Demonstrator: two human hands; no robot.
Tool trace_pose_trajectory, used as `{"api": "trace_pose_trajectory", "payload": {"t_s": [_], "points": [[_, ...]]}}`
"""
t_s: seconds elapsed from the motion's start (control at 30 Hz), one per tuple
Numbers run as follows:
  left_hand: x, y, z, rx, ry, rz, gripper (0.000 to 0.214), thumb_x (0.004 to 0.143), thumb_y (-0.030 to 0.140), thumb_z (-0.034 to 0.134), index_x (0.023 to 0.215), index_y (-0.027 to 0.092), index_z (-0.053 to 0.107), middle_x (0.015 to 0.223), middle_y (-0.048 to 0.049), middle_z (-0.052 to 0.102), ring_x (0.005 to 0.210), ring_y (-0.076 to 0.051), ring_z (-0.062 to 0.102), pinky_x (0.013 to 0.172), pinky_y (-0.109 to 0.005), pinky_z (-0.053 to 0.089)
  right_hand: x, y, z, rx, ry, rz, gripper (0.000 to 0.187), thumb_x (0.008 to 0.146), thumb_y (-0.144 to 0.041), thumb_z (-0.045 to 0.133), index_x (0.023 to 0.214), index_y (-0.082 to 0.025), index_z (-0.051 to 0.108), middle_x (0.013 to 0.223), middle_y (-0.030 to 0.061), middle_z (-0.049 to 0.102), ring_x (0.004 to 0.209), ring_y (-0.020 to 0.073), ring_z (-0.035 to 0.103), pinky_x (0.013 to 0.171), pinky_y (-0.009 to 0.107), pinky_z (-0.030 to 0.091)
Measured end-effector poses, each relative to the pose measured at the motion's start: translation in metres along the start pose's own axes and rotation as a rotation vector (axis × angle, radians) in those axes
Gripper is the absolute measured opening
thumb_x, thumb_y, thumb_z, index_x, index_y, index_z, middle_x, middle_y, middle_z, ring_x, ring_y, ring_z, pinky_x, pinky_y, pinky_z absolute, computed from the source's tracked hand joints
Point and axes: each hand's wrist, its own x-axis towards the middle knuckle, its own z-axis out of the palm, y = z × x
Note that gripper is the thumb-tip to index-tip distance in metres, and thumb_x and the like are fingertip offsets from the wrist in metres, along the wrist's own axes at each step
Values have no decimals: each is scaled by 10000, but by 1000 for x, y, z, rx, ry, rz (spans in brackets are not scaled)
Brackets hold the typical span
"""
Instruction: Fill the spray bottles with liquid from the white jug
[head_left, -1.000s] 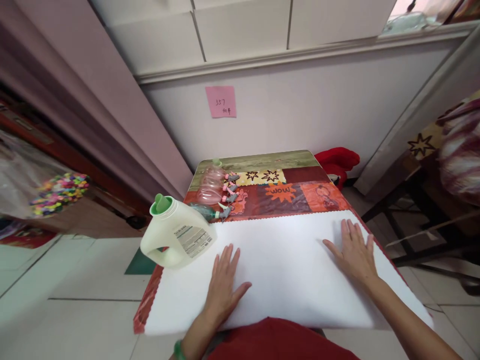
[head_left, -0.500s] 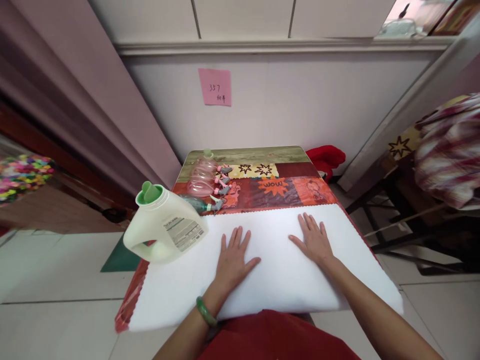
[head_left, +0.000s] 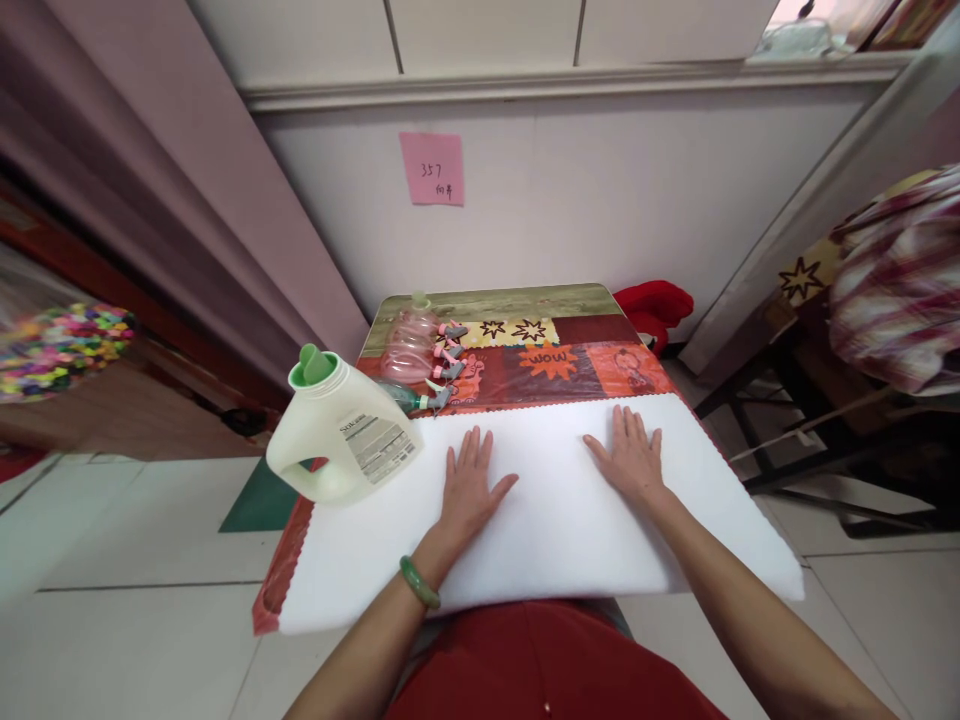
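Observation:
Both palms lie flat on a white cloth [head_left: 555, 520] with a scalloped edge, spread over the near part of the table. My left hand [head_left: 470, 487] rests left of the middle, fingers stretched and thumb out; a green bangle [head_left: 418, 583] circles that wrist. Farther right, my right hand [head_left: 634, 455] is open with its thumb pointing left. Neither hand holds anything. To the left of my left hand stands a large cream jug [head_left: 337, 440], uncapped at the top, with a green spout [head_left: 311, 367] and a printed label. It touches neither hand.
Several clear pink spray bottles [head_left: 411, 345] and a green spray bottle [head_left: 401, 396] lie behind the jug on the patterned tablecloth [head_left: 551, 365]. A pink note [head_left: 433, 170] is stuck to the wall. At right, a plaid cloth [head_left: 900, 280] hangs near a dark stool [head_left: 825, 440].
The view has shifted slightly, so the table and jug appear a little higher and farther right. Both hands stay flat on the white cloth; my right fingers look a bit closer together.

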Motion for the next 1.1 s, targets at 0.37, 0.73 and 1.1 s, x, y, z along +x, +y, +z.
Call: {"api": "trace_pose_trajectory", "payload": {"t_s": [0.37, 0.73, 1.1], "points": [[31, -12, 3, -159, 27, -59, 777, 948, 599, 439, 1575, 154, 325, 1661, -165, 262, 1559, -300, 166, 1236, -579, -10, 6, -72, 28, -9, -56, -354, 943, 941, -751, 277, 1626, -118, 140, 1689, 160, 169, 1573, 313, 123, 1239, 593, 12], [68, 29, -49, -816, 223, -137, 652, 1028, 494, 133, 1618, 224, 199, 1689, -98, 226, 1556, -206, 185, 1248, -475, 204, -39, -151, -39, 1024, -71, -472, 789, 983, -697, 292, 1622, -242, 204, 1697, 72, 192, 1571, 250, 169, 1274, 522, 134], [49, 108, -118, -1299, 246, -6, 642, 1032, 539, 203, 1615, 271, 234, 1703, -39, 182, 1565, -191, 104, 1273, -400, 110, -20, -183, -108, 1593, -129, -303, 828, 936, -797, 165, 1613, -324, 216, 1690, -36, 228, 1585, 173, 65, 1299, 437, 18]]}}
